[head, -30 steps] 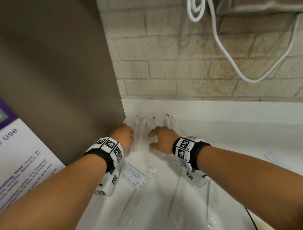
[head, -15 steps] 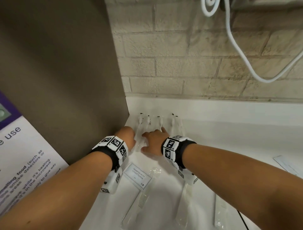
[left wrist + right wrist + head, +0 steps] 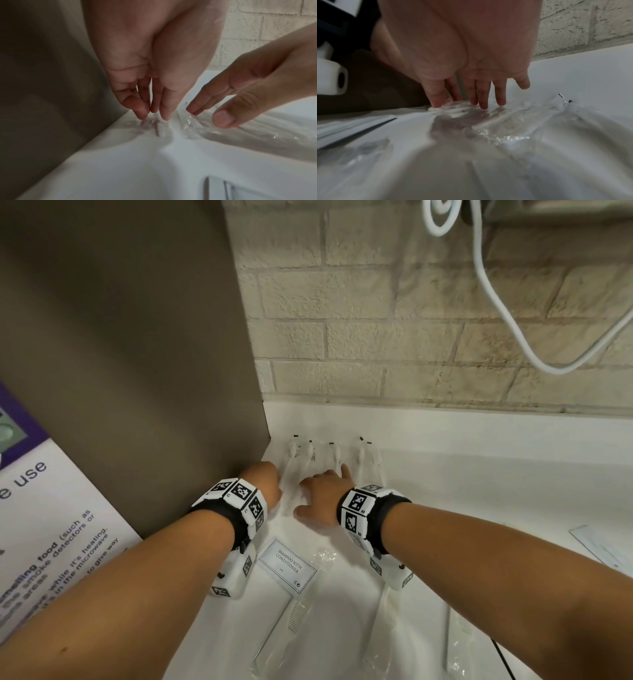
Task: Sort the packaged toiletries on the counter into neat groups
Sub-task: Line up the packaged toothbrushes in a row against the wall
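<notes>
Several toothbrushes in clear wrappers (image 3: pixel 310 455) lie side by side at the back left of the white counter (image 3: pixel 479 484). My left hand (image 3: pixel 262 482) presses its straight fingertips (image 3: pixel 142 113) down on the leftmost wrappers (image 3: pixel 157 127). My right hand (image 3: pixel 325 493) lies flat beside it, its straight fingers (image 3: pixel 483 104) on the wrappers (image 3: pixel 488 120) to the right. A shampoo-with-conditioner sachet (image 3: pixel 287 567) lies just in front of my wrists. Wrapped combs (image 3: pixel 294 614) (image 3: pixel 383 621) lie nearer to me.
A brown panel (image 3: pixel 137 354) walls in the left side, with a printed notice (image 3: pixel 44 522) on it. Brick wall (image 3: pixel 394 330) stands behind the counter and a white cord (image 3: pixel 496 313) hangs from above. Another flat packet (image 3: pixel 599 546) lies at the right edge.
My right hand has slid left, closer to my left hand, and its fingers now rest on the toothbrush wrappers. The left hand has stayed in place.
</notes>
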